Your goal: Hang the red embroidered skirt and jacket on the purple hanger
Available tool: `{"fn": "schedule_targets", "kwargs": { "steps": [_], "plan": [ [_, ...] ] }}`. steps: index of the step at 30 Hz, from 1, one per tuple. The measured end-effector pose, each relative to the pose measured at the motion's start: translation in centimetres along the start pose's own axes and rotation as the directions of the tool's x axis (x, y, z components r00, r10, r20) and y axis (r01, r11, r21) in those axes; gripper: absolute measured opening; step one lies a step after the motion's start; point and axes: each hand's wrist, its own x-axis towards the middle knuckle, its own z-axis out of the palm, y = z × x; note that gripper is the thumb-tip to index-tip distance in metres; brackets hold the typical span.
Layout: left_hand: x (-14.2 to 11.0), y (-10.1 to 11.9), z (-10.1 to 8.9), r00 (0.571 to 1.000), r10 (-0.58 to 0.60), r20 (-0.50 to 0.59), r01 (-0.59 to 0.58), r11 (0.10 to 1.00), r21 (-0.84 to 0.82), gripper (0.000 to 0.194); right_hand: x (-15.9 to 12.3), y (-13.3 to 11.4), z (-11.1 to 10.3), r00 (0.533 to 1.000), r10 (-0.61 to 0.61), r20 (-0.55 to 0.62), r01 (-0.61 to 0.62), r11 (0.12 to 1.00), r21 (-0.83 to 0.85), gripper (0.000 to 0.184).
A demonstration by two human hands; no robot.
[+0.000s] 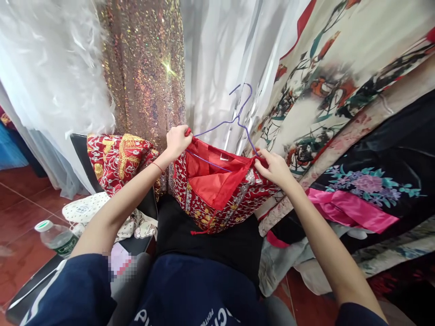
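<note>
Head view showed the left hand (pixel 178 141) clenched on one upper edge of a red fabric garment with gold and silver embroidery (pixel 210 215), and the right hand (pixel 272 167) pinching the opposite edge, so that it hung open above the person's black-clad lap (pixel 210 246). Between the hands, a thin purple wire hanger (pixel 238 118) stood hook upward, its lower bar inside the red opening. Leftward, a similar red-and-gold embroidered cloth (pixel 118 158) lay on a black chair (pixel 79 148).
</note>
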Motion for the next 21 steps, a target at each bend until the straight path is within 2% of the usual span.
{"fn": "schedule_targets", "kwargs": {
  "steps": [4,6,9,11,12,14,16,18,21],
  "plan": [
    [-1.4,2.6,-0.6,0.995,0.088,-0.051,-0.096,0.975,-0.202,0.028,-0.1,0.6,-0.2,1.0,0.003,-0.027,-0.005,0.997,-0.075,0.021],
    [-1.6,2.9,-0.5,0.987,0.123,-0.103,-0.145,0.959,-0.245,0.029,-0.2,1.1,-0.1,0.998,-0.027,-0.064,0.021,0.996,-0.084,0.023],
    [-1.2,1.1,0.7,0.971,0.123,-0.203,-0.177,0.946,-0.272,0.031,-0.5,2.1,0.5,0.99,-0.063,-0.128,0.058,0.997,-0.044,0.027],
    [-0.7,-1.1,2.1,0.971,0.05,-0.235,-0.142,0.91,-0.391,0.028,-0.8,2.9,1.0,0.977,-0.011,-0.212,0.015,1.0,0.02,0.03],
    [-0.5,-2.2,2.8,0.974,-0.015,-0.227,-0.101,0.864,-0.494,0.021,-1.0,3.2,1.2,0.961,0.042,-0.272,-0.025,0.998,0.066,0.032],
    [0.0,-4.1,4.0,0.975,-0.142,-0.172,-0.014,0.732,-0.682,0.014,-1.3,3.9,1.7,0.902,0.167,-0.399,-0.108,0.98,0.167,0.035],
    [0.2,-5.2,4.8,0.973,-0.203,-0.109,0.047,0.639,-0.768,0.016,-1.6,4.3,2.1,0.832,0.257,-0.491,-0.156,0.959,0.236,0.038],
    [0.4,-5.5,5.1,0.981,-0.19,-0.041,0.092,0.639,-0.763,0.014,-1.8,4.4,2.3,0.805,0.279,-0.524,-0.171,0.954,0.245,0.04],
    [1.1,-4.9,5.2,0.983,-0.171,0.06,0.164,0.693,-0.702,0.011,-2.1,4.2,2.4,0.842,0.237,-0.485,-0.164,0.968,0.188,0.043]
  ]
}}
